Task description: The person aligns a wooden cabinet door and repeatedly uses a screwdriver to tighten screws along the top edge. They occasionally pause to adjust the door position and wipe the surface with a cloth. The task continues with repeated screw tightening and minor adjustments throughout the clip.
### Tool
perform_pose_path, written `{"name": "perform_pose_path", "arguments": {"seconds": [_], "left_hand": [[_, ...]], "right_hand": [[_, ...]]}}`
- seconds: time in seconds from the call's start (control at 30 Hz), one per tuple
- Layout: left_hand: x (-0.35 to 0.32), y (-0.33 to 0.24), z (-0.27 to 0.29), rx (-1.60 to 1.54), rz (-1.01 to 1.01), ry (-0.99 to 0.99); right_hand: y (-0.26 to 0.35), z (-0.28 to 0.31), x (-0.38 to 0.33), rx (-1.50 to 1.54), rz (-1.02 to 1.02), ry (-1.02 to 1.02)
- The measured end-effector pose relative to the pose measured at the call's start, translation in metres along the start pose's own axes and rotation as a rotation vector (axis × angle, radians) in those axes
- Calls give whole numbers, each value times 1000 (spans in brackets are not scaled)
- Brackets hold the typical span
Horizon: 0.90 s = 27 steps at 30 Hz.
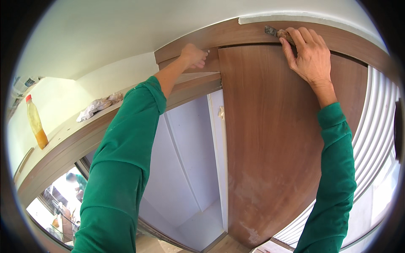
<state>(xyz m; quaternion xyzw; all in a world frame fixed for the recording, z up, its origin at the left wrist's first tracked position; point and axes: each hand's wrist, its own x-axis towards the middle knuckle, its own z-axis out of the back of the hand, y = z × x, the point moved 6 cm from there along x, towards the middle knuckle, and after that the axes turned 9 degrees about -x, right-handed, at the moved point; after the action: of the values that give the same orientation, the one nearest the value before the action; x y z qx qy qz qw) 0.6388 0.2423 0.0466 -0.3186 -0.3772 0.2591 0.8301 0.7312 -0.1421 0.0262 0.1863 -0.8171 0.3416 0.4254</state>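
Head view: a dark-bladed scraper [280,33] with a worn brown handle is grasped in the right hand [312,58], over a brown wood-grain trim board [236,35]. Left of that grip, the left hand [194,55] curls, its hold unclear; below is a flat brown wood-grain panel [270,126].

open room inside cabinet [190,143], brown panel [274,126] blocking its right, ledge [69,129] free between 2 obstacles, bottle [36,118] and wad [96,108]

1. A room with built-in joinery, seemingly a work site; home or business is unclear.
2. A wood-grain panel [270,130] at three o'clock and white-lined cabinet [179,177] at seven show it.
3. So does a flat-bladed tool [278,33] at one.
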Motion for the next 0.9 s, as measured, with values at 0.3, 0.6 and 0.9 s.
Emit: {"name": "perform_pose_path", "arguments": {"seconds": [0.3,0.6,0.9], "left_hand": [[-5,-14,-1,92,-117,-42],[18,8,27,456,-246,-267],[17,-33,30,1400,-668,-33]], "right_hand": [[0,1,0,-16,-16,0],[3,3,-1,34,-22,28],[4,13,0,55,-7,-2]]}}
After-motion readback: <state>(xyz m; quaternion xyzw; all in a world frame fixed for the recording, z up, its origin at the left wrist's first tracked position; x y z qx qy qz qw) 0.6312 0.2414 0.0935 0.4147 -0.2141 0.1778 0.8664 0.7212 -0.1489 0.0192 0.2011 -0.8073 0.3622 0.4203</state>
